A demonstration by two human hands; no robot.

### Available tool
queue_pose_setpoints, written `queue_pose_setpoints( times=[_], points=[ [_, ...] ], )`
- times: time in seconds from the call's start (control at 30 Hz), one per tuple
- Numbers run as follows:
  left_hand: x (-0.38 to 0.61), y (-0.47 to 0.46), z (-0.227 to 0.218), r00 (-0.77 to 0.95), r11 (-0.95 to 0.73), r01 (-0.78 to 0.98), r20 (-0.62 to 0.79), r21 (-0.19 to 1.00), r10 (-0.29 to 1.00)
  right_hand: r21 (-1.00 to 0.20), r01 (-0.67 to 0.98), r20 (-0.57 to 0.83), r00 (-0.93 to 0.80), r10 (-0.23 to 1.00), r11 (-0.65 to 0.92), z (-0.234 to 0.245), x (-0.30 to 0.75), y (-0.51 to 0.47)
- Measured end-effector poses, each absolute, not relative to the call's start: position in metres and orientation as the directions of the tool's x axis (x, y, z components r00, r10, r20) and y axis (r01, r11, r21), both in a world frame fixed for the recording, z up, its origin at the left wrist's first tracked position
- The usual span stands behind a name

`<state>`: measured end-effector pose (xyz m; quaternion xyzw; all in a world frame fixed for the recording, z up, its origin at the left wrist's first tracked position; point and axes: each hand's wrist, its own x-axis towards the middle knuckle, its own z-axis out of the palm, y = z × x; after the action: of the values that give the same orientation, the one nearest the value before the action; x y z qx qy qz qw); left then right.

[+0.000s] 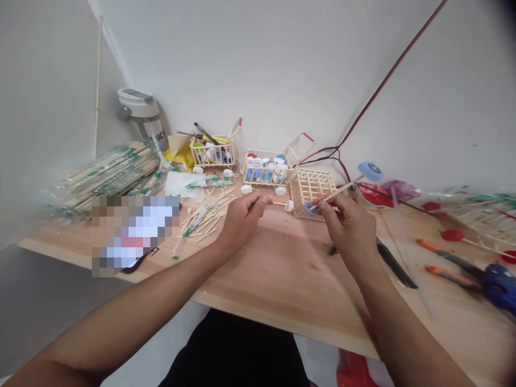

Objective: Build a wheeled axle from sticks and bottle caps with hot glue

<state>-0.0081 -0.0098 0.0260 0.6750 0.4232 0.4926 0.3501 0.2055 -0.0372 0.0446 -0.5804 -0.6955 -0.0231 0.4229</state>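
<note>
Curled at mid-frame with the left hand (244, 217), hard to tell if holding anything; pinching with the right hand (353, 228), right of centre, a wooden stick (346, 187) slanted lower left to upper right, pointing upward to a blue cap (371, 171).

Left hand (241, 221): fingers curled forward, thumb alongside, grip unclear; left forearm (161, 293) bare, trailing below-left of it. Right hand (353, 228) to its right: thumb and fingers pinched together, right forearm (407, 314) bare, running below-right of that hand. 2 hands apart.
</note>
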Motion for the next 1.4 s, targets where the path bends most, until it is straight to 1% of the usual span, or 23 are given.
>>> queue_pose_setpoints(
  times=[0.13, 0.2, 0.27, 0.37, 0.43, 0.5, 0.73, 0.93, 1.07, 1.23, 1.4],
  points=[
    [-0.005, -0.01, 0.026, 0.132, -0.366, 0.216, 0.345, 0.905, 0.929, -0.505, 0.786, 0.595, 0.017, 0.804, 0.357, 0.043, 0.205, -0.037],
    [-0.004, -0.01, 0.024, 0.141, -0.341, 0.239, 0.315, 0.909, 0.938, -0.521, 0.771, 0.577, 0.002, 0.817, 0.366, 0.041, 0.202, -0.038],
    [-0.002, -0.01, 0.022, 0.192, -0.337, 0.276, 0.292, 0.9, 0.937, -0.534, 0.762, 0.557, -0.008, 0.831, 0.365, 0.04, 0.199, -0.039],
    [0.001, -0.011, 0.018, 0.314, -0.363, 0.31, 0.265, 0.879, 0.911, -0.551, 0.744, 0.532, -0.037, 0.846, 0.379, 0.036, 0.194, -0.04],
    [0.003, -0.012, 0.017, 0.392, -0.384, 0.317, 0.249, 0.867, 0.886, -0.554, 0.731, 0.527, -0.062, 0.847, 0.398, 0.034, 0.191, -0.04],
    [0.004, -0.014, 0.018, 0.427, -0.397, 0.312, 0.246, 0.863, 0.87, -0.551, 0.726, 0.522, -0.083, 0.849, 0.411, 0.032, 0.189, -0.04],
    [0.005, -0.017, 0.02, 0.419, -0.473, 0.325, 0.324, 0.818, 0.848, -0.5, 0.758, 0.524, -0.121, 0.843, 0.419, 0.027, 0.18, -0.042],
    [0.007, -0.018, 0.019, 0.447, -0.516, 0.348, 0.346, 0.782, 0.825, -0.517, 0.738, 0.508, -0.143, 0.849, 0.434, 0.026, 0.174, -0.044],
    [0.007, -0.019, 0.02, 0.445, -0.523, 0.387, 0.343, 0.76, 0.827, -0.493, 0.753, 0.514, -0.152, 0.844, 0.436, 0.025, 0.173, -0.044],
    [0.008, -0.02, 0.019, 0.44, -0.508, 0.398, 0.327, 0.764, 0.836, -0.51, 0.747, 0.494, -0.15, 0.856, 0.426, 0.025, 0.172, -0.045],
    [0.009, -0.021, 0.021, 0.423, -0.471, 0.374, 0.305, 0.799, 0.853, -0.508, 0.75, 0.494, -0.149, 0.856, 0.423, 0.027, 0.171, -0.046]
  ],
)
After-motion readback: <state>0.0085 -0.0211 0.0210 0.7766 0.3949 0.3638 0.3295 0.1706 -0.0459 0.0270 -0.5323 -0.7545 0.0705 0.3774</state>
